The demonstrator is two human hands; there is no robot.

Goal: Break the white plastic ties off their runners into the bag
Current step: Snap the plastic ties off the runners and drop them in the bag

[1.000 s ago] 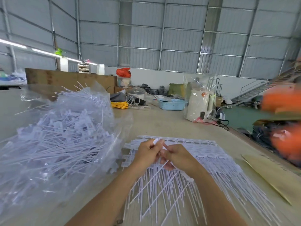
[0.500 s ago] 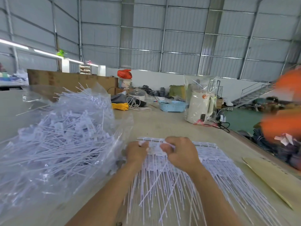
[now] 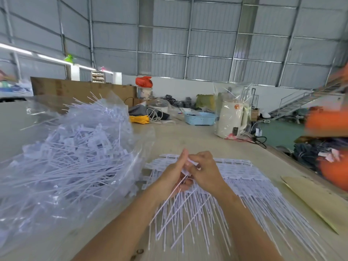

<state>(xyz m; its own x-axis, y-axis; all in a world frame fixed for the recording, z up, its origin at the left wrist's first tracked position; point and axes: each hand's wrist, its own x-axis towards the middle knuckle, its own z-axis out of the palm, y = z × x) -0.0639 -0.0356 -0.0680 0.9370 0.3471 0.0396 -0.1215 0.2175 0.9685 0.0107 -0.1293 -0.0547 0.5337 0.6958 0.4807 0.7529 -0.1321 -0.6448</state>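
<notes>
A flat stack of white plastic ties on their runners [image 3: 243, 178] lies on the table in front of me, thin tails fanning toward me. My left hand [image 3: 174, 177] holds a few loose ties [image 3: 169, 196] whose tails hang down and to the left. My right hand [image 3: 204, 171] pinches the head end of a tie against the left fingers, just above the stack. A big clear plastic bag [image 3: 62, 159] full of loose white ties sits at the left, its mouth toward my hands.
The beige table [image 3: 188, 140] runs back to a blue basket [image 3: 200, 118], a wrapped white kettle [image 3: 230, 119], yellow cord [image 3: 139, 119] and cables. A cardboard sheet [image 3: 318, 200] lies at the right edge. A blurred person in orange [image 3: 331, 125] is at far right.
Both hands went down onto the top of the stack, then lifted again. They now hold ties pinched together above it, the left fingers pointing up.
</notes>
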